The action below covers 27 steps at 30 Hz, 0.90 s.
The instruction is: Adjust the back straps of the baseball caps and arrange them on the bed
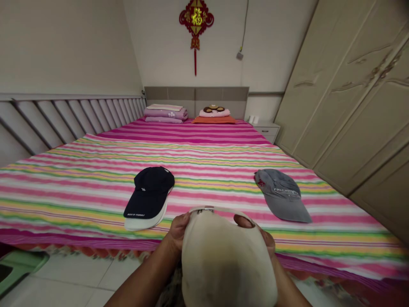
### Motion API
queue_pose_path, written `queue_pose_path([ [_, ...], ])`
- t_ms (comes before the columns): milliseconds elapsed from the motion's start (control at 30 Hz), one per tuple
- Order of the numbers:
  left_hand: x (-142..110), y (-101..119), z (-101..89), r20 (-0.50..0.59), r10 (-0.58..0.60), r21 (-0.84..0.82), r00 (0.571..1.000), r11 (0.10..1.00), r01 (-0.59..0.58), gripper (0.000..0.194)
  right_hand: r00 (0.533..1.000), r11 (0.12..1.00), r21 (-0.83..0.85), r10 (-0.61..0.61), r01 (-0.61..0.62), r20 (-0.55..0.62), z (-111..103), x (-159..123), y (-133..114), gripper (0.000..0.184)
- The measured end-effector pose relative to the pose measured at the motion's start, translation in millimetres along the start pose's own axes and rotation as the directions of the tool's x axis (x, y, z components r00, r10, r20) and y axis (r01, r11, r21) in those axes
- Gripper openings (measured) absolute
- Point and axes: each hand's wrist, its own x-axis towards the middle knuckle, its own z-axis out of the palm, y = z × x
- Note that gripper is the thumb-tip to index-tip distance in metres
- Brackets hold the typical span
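Note:
My left hand [177,230] and my right hand [254,228] grip the two sides of a beige baseball cap [226,260], held low in front of me above the bed's near edge. Its adjustable back strap [207,209] faces away from me, and its underside is hidden. On the striped bedsheet [204,170], a navy baseball cap [149,192] lies to the left, stacked on a white cap [145,222]. A grey baseball cap [281,195] with a logo lies to the right. Neither hand touches these caps.
Folded purple bedding [165,113] and a pink pillow [214,113] lie at the headboard [196,97]. A tall wardrobe [345,89] runs along the right, and a slatted wall panel [64,119] lines the left. A green object [22,268] sits on the floor.

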Motion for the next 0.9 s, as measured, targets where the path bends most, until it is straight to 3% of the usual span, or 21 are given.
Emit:
queue_pose_path([
  [100,2,-1,2.5,-0.069,0.042,0.084,0.997,0.996,-0.036,0.037,0.984,0.997,0.019,0.067,-0.071,0.166,8,-5,-2,0.040],
  [200,2,-1,8.6,-0.125,0.076,0.121,0.989,0.991,-0.061,0.037,0.974,0.997,0.023,0.070,-0.077,0.214,16,-8,-4,0.033],
  [333,-1,-2,12.8,-0.080,0.097,0.030,0.992,0.995,-0.095,0.030,0.988,0.998,0.017,0.059,-0.062,0.143,18,-6,-4,0.027],
  [400,-2,-1,11.9,-0.051,0.078,-0.024,0.996,0.997,-0.079,0.030,0.997,0.999,-0.022,0.045,-0.044,0.063,13,-4,-4,0.035],
  [500,-2,3,10.3,0.022,0.079,-0.055,0.997,0.995,-0.078,0.033,0.998,0.998,-0.060,0.017,-0.021,-0.060,-1,-2,-5,0.054],
  [600,1,11,13.1,0.074,0.103,-0.036,0.992,0.994,-0.100,0.037,0.990,0.995,-0.064,0.063,-0.072,-0.125,-24,-1,-3,0.057],
  [733,7,20,22.8,0.031,0.090,-0.022,0.995,0.996,-0.090,0.043,0.987,0.992,-0.028,0.115,-0.119,-0.115,-58,3,12,0.050],
  [900,19,25,27.8,0.044,0.247,-0.085,0.968,0.966,-0.243,0.054,0.989,0.994,0.013,0.105,-0.104,-0.103,-79,5,50,0.050],
])
